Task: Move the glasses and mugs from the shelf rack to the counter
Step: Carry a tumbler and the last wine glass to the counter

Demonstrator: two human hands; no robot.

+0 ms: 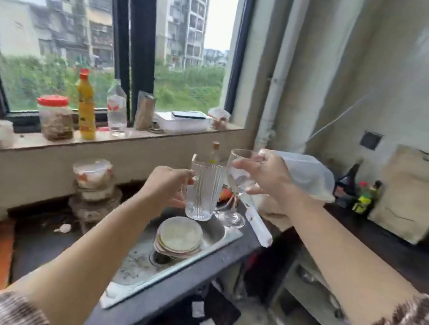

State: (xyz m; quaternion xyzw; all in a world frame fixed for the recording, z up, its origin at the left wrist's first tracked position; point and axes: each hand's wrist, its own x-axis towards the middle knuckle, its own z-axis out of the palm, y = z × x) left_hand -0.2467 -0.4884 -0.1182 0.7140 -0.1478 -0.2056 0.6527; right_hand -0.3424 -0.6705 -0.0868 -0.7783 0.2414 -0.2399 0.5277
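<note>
Above sink [135, 259]: left hand [166, 186] grips mug [203, 191], right hand [264, 174] wineglass [238, 182]

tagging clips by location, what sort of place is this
Most likely a small home kitchen: a steel sink holding stacked plates, a dark counter with sauce bottles, and a red-lidded jar on the windowsill.

Stacked plates [180, 233] fill the sink's [136, 265] far end; the dark counter [384, 245] to the right lies open along its front edge, bottles [363, 201] crowding its back corner.
</note>
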